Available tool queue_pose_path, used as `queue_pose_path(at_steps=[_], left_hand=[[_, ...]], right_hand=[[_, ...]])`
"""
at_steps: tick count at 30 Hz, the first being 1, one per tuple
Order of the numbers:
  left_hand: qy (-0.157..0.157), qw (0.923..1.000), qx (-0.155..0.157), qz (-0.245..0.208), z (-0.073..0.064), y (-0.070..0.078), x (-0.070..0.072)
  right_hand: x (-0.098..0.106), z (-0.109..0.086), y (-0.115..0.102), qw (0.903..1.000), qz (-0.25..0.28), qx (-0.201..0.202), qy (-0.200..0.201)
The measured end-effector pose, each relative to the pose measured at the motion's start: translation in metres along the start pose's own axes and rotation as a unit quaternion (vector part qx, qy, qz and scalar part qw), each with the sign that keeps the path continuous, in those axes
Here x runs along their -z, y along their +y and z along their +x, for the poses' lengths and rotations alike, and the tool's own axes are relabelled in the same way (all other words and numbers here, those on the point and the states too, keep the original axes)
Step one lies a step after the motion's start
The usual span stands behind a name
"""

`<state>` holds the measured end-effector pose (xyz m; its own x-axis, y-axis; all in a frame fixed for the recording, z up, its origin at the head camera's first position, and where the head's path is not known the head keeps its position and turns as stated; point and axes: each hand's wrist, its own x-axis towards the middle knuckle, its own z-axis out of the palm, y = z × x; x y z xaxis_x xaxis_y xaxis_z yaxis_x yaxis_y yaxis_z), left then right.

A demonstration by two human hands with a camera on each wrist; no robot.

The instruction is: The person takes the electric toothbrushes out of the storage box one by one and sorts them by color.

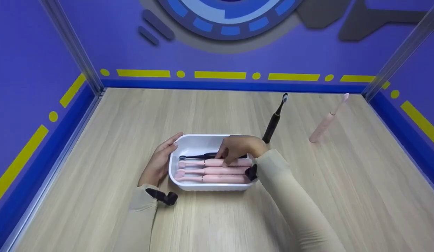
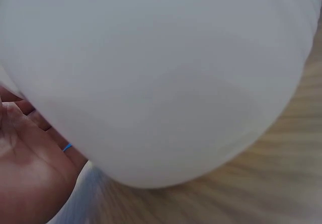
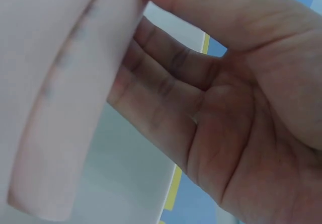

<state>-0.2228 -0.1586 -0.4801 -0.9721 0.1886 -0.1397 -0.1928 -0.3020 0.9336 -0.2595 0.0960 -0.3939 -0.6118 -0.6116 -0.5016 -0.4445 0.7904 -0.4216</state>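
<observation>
A white plastic bin (image 1: 213,187) sits on the table, holding several electric toothbrushes side by side. Three are pink, among them the nearest pink toothbrush (image 1: 223,179); a black toothbrush (image 1: 197,156) lies along the far side. My left hand (image 1: 156,162) grips the bin's left end, thumb at the rim and fingers along the outer wall. Reaching in from the right, my right hand (image 1: 239,146) pinches the handle of the farthest pink toothbrush (image 1: 213,162), right beside the black one. In the right wrist view, a pink handle (image 3: 95,93) runs up between thumb and fingers.
Behind the bin to the right, a black toothbrush (image 1: 272,126) stands upright on the wooden table (image 1: 108,168). Farther right is an upright pink toothbrush (image 1: 322,127). Blue panels with yellow marks (image 1: 220,75) enclose the table at the back and both sides.
</observation>
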Motion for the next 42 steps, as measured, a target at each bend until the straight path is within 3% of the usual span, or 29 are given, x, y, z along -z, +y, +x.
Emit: queue_pose_path(at_steps=[9, 16, 24, 42], left_hand=[[0.001, 1.0000, 0.000, -0.001, 0.001, -0.001, 0.001], [-0.005, 1.0000, 0.002, -0.001, 0.000, -0.001, 0.002], [0.003, 0.9999, 0.013, 0.011, 0.001, -0.001, 0.002], [-0.006, 1.0000, 0.006, 0.001, 0.002, -0.001, 0.002]], right_hand=[[0.000, -0.001, 0.003, 0.9998, 0.019, -0.002, -0.002], [0.002, -0.005, 0.004, 0.9992, 0.023, 0.031, -0.004], [0.002, -0.006, 0.005, 0.9992, 0.010, 0.039, 0.000], [0.004, -0.014, 0.017, 0.9947, 0.041, 0.093, 0.018]])
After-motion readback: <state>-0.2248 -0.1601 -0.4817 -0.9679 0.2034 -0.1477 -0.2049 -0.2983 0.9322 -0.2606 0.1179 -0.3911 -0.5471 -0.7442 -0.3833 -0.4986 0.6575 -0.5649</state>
